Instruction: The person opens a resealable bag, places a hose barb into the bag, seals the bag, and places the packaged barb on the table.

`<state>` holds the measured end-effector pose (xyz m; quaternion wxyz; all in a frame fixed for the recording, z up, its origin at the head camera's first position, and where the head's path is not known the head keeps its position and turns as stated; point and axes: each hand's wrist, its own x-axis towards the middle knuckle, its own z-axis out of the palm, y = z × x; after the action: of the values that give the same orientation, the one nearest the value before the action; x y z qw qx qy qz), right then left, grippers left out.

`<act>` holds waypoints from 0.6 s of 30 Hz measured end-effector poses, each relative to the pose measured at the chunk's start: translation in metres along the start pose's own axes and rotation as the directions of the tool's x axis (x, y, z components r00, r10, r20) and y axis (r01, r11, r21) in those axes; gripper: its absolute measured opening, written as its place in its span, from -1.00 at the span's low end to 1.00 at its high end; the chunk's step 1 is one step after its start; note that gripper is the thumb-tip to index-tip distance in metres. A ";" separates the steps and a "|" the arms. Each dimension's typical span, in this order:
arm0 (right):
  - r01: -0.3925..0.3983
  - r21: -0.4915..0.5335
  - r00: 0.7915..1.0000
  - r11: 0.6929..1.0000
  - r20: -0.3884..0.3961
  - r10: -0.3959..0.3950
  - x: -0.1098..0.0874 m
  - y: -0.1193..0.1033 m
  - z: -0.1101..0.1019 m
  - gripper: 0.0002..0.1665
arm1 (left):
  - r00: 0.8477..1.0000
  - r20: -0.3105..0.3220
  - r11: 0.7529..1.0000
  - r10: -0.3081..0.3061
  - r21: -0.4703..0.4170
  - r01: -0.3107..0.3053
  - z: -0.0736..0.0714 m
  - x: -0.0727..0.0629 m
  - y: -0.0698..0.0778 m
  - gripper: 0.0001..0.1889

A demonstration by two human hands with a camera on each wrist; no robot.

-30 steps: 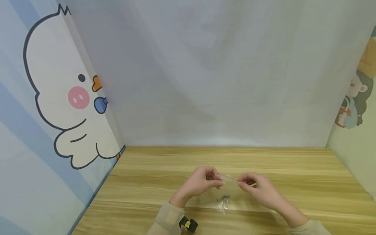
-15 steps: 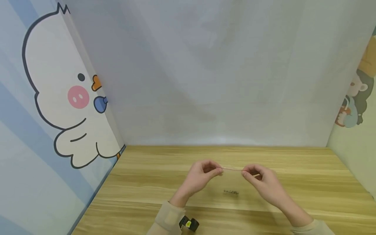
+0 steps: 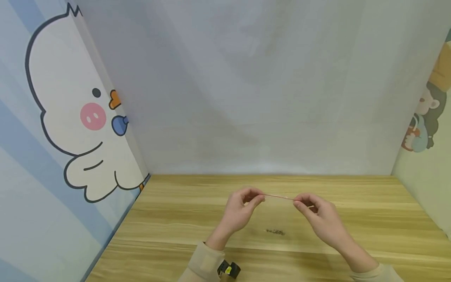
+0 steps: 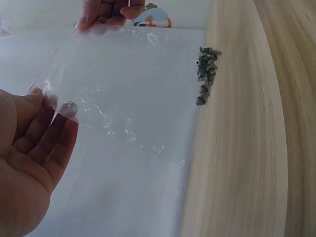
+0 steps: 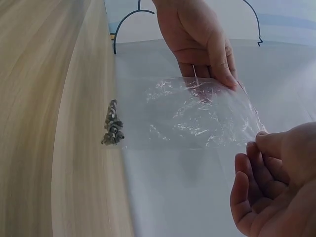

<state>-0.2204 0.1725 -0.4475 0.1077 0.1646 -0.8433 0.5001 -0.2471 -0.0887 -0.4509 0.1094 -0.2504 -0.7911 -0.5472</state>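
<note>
A clear plastic zip bag (image 4: 133, 89) hangs upright between my two hands, its thin red top line (image 3: 278, 196) stretched taut. My left hand (image 3: 237, 211) pinches one top corner between thumb and fingers. At the opposite top corner, my right hand (image 3: 324, 221) pinches the bag the same way. Small dark metal pieces, like short screws or fittings (image 4: 207, 74), lie gathered along the bag's bottom; the right wrist view shows the same metal pieces (image 5: 113, 126) in a clump. Shiny creases run over the film.
Below the hands spreads a wood-grain table (image 3: 176, 227). A pale grey sheet (image 3: 264, 98) rises behind its far edge. Cartoon-printed walls stand at the sides, with a white bird figure (image 3: 63, 90) on the left. A small black device (image 3: 230, 269) sits at the left wrist.
Both hands have risen away from the body and moved slightly apart, tightening the bag's top edge. The crumpled lower part of the bag has straightened, and the metal pieces have spread into a row.
</note>
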 end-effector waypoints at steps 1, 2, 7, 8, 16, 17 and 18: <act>0.003 -0.005 1.000 1.000 0.001 -0.003 0.000 0.000 0.000 -0.84 | 1.000 -0.004 1.000 0.014 0.014 -0.014 0.000 0.000 0.000 -0.88; 0.005 -0.010 1.000 1.000 0.002 -0.005 -0.001 0.000 0.000 -0.84 | 1.000 -0.006 0.999 0.025 0.024 -0.025 0.000 0.000 0.000 -0.88; 0.005 -0.030 1.000 1.000 0.000 -0.005 -0.001 0.000 -0.001 -0.85 | 0.996 -0.011 0.996 0.083 0.038 -0.083 0.001 0.000 0.000 -0.88; 0.006 -0.033 1.000 0.999 -0.002 -0.006 -0.001 -0.001 0.000 -0.85 | 0.996 -0.012 0.995 0.092 0.041 -0.092 0.001 0.000 0.000 -0.88; 0.021 -0.057 1.000 0.998 0.001 -0.021 -0.002 -0.004 0.001 -0.84 | 0.991 -0.013 0.989 0.132 0.076 -0.130 0.002 0.001 -0.001 -0.90; 0.023 -0.057 1.000 0.998 -0.002 -0.024 -0.002 -0.004 0.001 -0.84 | 0.991 -0.012 0.988 0.136 0.072 -0.135 0.002 0.001 -0.001 -0.90; 0.026 -0.056 1.000 0.998 -0.007 -0.026 -0.002 -0.005 0.001 -0.85 | 0.990 -0.011 0.988 0.140 0.065 -0.139 0.002 0.001 -0.001 -0.89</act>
<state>-0.2168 0.1696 -0.4451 0.1218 0.1705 -0.8544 0.4755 -0.2485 -0.0868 -0.4519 0.1614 -0.2971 -0.7880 -0.5144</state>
